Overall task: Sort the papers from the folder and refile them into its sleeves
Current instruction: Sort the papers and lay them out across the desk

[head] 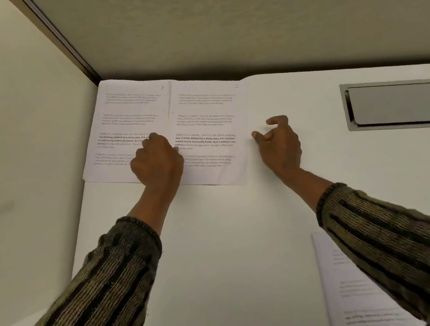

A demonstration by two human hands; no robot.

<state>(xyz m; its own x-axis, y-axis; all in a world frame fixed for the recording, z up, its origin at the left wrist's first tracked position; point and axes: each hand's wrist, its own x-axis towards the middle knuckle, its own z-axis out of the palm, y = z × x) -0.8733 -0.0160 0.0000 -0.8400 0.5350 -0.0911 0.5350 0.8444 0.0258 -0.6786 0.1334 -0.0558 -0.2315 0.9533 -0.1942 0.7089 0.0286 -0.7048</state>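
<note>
Papers (pixel 203 125) lie side by side, far left, none refiled yet; your left hand (pixel 157 161) curls on one, perhaps pinching, while your right hand (pixel 278 142) hovers loose and empty.

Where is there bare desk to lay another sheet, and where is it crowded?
Free: the desk between the sleeves, nearer than the two far sheets, and the strip between right hand and metal slot. Crowded: far left corner, left hand on the left one; another sheet lies near right.
</note>
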